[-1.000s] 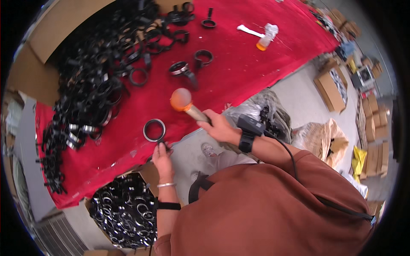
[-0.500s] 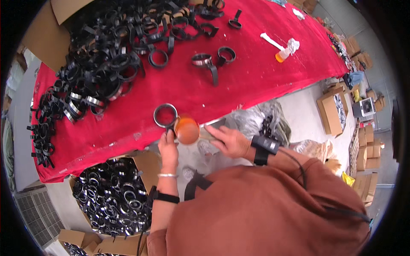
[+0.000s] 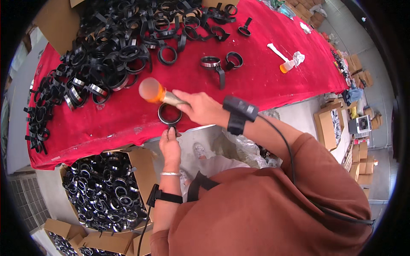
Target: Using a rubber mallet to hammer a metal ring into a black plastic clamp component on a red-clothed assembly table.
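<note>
Head view, looking straight down over a rust-brown top. Right hand (image 3: 200, 109) wrapped tight around the handle of a mallet (image 3: 159, 94), orange rubber head blurry and hanging just above and left of the ring. Left hand (image 3: 170, 145) down at the near edge of the table, fingers pinched on the little tab of a black ring clamp (image 3: 170, 114) lying flat on the red cloth (image 3: 265, 81). So ring sits right at the front edge, between the two hands, mallet head close over it but can't tell if touching. Black strap with a small box on the right wrist (image 3: 240, 114), cable running back along the sleeve. Silver bangle and another black strap on the left forearm.

Further back on the cloth: huge messy pile of black ring clamps (image 3: 115, 47) filling the far left. A few loose ones off on their own near the middle, one shinier metal-looking clamp (image 3: 210, 62) beside another black one. Over to the right, a small orange bottle (image 3: 287, 66) with white stuff next to it, well apart from the hands.

Below the table on the left, open cardboard box (image 3: 143, 166) stuffed with more rings. More cartons on the floor at far right.
</note>
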{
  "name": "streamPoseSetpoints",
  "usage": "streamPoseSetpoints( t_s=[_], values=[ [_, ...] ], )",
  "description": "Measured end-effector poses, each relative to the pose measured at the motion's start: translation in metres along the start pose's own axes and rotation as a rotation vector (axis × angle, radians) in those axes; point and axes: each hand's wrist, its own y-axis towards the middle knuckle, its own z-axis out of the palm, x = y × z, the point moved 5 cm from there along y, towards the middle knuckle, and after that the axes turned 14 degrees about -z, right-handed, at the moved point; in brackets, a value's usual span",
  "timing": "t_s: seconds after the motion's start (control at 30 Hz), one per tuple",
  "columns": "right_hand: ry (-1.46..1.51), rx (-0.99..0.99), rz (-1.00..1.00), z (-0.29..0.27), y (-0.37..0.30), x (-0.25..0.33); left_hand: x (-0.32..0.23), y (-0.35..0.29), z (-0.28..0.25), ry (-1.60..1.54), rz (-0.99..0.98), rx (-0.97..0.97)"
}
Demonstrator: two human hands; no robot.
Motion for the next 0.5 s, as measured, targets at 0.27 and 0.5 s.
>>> streamPoseSetpoints(
  t_s=[0.27, 0.5],
  values=[
    [0.076, -0.454, -0.186, -0.021, -0.029, 0.008, -0.007, -0.007, -0.001, -0.065, -0.022, -0.002],
    [0.192, -0.316, -0.031, -0.028, -0.028, -0.002, 0.002, 0.001, -0.006, -0.010, -0.059, 0.039]
  ],
)
